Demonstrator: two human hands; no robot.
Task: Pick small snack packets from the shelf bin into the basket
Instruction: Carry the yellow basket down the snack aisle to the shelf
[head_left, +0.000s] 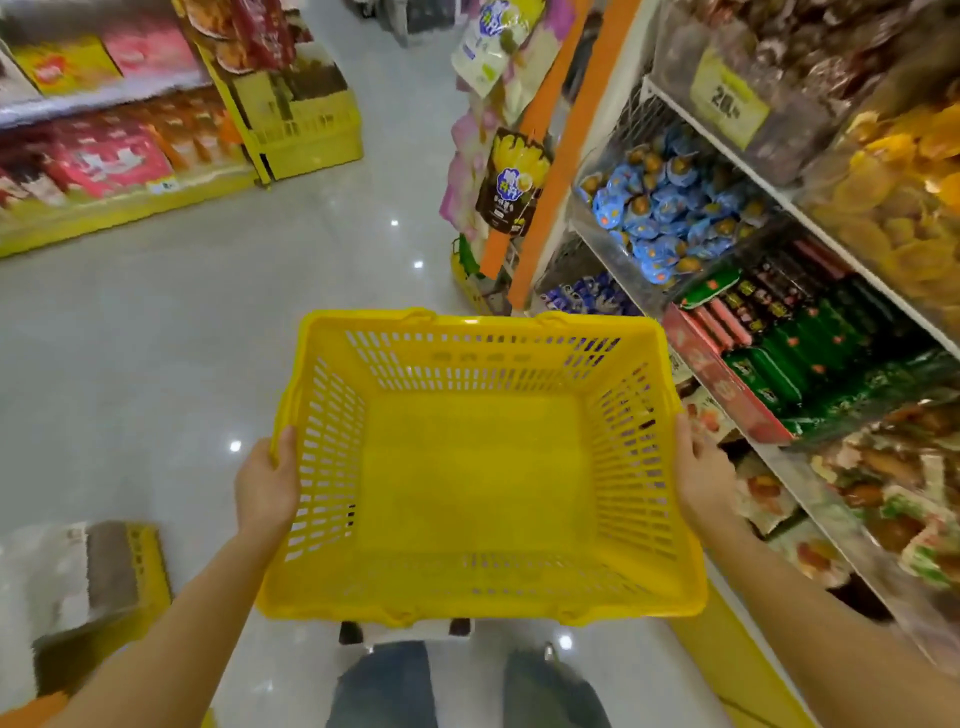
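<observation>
Between two shop shelves, a person holds an empty yellow basket (478, 467) level at waist height, mouth up so packets can drop straight in. The left hand (266, 480) clasps the left rim, fingers curled over the edge; the right hand (702, 470) clasps the right rim the same way. Both hands are taken up with carrying, so one would likely have to let go to pick. On the right, just beyond the basket, a shelf bin (613, 249) holds small blue snack packets (670, 208); none is in the basket yet. Green and red packs (779, 343) lie nearer, beside it.
</observation>
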